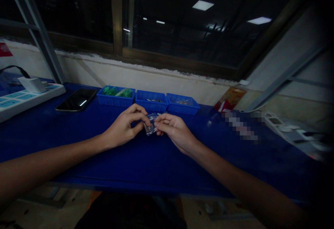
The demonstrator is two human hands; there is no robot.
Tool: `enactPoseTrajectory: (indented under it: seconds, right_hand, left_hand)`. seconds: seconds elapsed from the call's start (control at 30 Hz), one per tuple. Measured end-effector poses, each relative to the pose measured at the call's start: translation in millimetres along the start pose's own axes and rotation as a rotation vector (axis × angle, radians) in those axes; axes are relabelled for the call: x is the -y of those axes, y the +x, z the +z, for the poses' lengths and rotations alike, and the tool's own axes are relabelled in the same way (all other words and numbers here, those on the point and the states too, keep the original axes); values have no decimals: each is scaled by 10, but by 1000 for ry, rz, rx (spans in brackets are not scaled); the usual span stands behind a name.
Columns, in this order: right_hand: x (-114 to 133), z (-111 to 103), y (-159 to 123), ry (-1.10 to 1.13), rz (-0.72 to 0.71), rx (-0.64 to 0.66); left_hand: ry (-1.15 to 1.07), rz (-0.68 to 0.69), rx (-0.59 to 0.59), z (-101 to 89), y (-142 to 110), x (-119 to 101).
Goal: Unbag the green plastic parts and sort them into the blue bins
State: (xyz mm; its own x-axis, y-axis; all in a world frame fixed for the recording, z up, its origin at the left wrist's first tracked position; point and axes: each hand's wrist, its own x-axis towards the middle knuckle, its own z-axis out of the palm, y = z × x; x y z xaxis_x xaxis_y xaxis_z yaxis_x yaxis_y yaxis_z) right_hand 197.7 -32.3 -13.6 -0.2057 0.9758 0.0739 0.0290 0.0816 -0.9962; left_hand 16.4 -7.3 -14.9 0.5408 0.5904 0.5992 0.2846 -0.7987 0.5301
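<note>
Between my two hands is a small clear plastic bag (pixel 150 129), held above the blue table. My left hand (pixel 127 124) pinches its left side between thumb and fingers. My right hand (pixel 173 128) grips its right edge with thumb and forefinger. Something small and dark shows through the plastic, too blurred to name. Just behind the hands stand three blue bins in a row: the left bin (pixel 114 100) with green pieces (pixel 122 92), the middle bin (pixel 151 105) with small parts, and the right bin (pixel 182 108) with small pieces in clear plastic.
A black phone (pixel 76 100) lies at the left beside a white power strip (pixel 26 98) with a plugged-in adapter (pixel 31 84). An orange-brown packet (pixel 231 98) stands at the back right. Another power strip (pixel 289 131) lies at the right. Behind the blue table (pixel 146 166) runs a window.
</note>
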Motion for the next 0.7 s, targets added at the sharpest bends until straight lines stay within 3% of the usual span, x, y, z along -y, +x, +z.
enactPoseTrajectory:
  seconds: [0.2,0.37,0.47,0.7]
  right_hand:
    - [-49,-47,22,-396,-321,-168]
    - [-44,-77,-18,-785,-683,-97]
    - [-16,-68,-40,-865,-778,-46]
    - [-8,-70,-37,-940,-859,18]
  left_hand:
    - [-137,-191,135,18,40,55]
    - [-426,-567,148,39,38,42]
    - [-547,-702,119,48,26,30]
    - [-691,-776,219,35,71,47]
